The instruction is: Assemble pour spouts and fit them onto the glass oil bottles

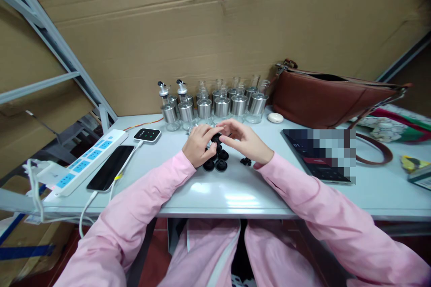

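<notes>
Head view (the only 1): both hands meet at the middle of the white table (pixel 235 192), just in front of a row of glass bottles (pixel 215 107) w/ metal sleeves, 2 of them at the left already wearing pour spouts. The left hand (pixel 199 144) is curled, fingers narrow, pinched on a small black stopper (pixel 216 138) that sits right at its fingertips, w/ what looks like a bit of metal below it (too small to be sure). The right hand (pixel 247 142) comes in from the opposite side, fingers loosely bent and near closed, tips touching or nearly touching the same stopper; can't tell if it grips anything of its own. So the piece lies between the 2 sets of fingertips, to the right of the left hand, to the left of the right. Its long axis can't be read at this size. The left hand seems to have the firmer hold. Just below the hands, toward the body, lie loose black caps (pixel 215 163), approx 4, and a smaller black bit (pixel 245 161) under the right wrist. A phone (pixel 109 168) and power strip (pixel 84 163) lie well off left, a brown bag (pixel 323 98) right.
</notes>
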{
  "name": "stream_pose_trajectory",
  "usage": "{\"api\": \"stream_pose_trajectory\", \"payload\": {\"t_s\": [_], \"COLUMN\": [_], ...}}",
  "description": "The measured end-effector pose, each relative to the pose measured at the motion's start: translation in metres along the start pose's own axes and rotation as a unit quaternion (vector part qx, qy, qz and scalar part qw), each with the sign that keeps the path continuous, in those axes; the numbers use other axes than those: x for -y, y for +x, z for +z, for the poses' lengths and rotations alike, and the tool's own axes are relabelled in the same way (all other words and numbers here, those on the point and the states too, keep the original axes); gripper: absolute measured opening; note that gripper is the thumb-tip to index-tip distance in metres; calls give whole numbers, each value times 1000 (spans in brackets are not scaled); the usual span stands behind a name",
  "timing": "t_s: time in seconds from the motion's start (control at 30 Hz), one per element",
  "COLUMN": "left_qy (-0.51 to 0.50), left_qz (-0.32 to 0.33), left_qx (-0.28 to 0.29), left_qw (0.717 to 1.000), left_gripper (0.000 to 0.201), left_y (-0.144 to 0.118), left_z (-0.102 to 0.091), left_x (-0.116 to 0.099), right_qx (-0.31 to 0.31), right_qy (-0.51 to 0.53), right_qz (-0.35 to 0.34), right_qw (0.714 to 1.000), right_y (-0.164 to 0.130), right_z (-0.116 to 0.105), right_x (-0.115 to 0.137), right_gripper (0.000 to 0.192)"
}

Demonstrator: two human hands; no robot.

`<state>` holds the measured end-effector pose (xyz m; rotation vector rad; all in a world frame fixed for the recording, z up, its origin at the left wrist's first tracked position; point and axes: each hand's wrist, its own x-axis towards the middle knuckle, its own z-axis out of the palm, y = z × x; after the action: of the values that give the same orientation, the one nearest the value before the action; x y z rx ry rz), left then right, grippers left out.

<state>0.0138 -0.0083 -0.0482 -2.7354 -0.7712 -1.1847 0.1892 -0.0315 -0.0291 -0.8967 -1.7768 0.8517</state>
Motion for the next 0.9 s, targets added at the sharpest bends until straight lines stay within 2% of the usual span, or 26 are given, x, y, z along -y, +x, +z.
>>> {"api": "stream_pose_trajectory", "payload": {"t_s": [0.2, 0.33, 0.47, 0.6, 0.73, 0.9], "left_qy": [-63, -71, -20, 13, 22, 5], "left_qz": [-40, -54, -74, -85, -91, -89], "left_qx": [-49, -54, 9, 72, 95, 90], "left_qw": [996, 995, 997, 994, 991, 992], "left_gripper": [34, 32, 22, 22, 21, 19], "left_y": [-3, -2, 1, 3, 3, 2], "left_z": [4, 2, -5, -9, -8, -7], "left_x": [2, 1, -1, -3, -4, -3], "right_qx": [16, 13, 5, 20, 19, 22], "right_qy": [-6, -18, -45, -72, -69, -46], "right_qz": [1, 0, -26, -50, -63, -73], "right_qw": [1000, 1000, 999, 996, 995, 996], "right_y": [0, 0, -1, -2, -2, -2], "right_z": [0, 1, 0, 0, 1, 3], "right_x": [-2, -4, -2, 0, 0, -1], "right_gripper": [27, 26, 25, 27, 27, 23]}}
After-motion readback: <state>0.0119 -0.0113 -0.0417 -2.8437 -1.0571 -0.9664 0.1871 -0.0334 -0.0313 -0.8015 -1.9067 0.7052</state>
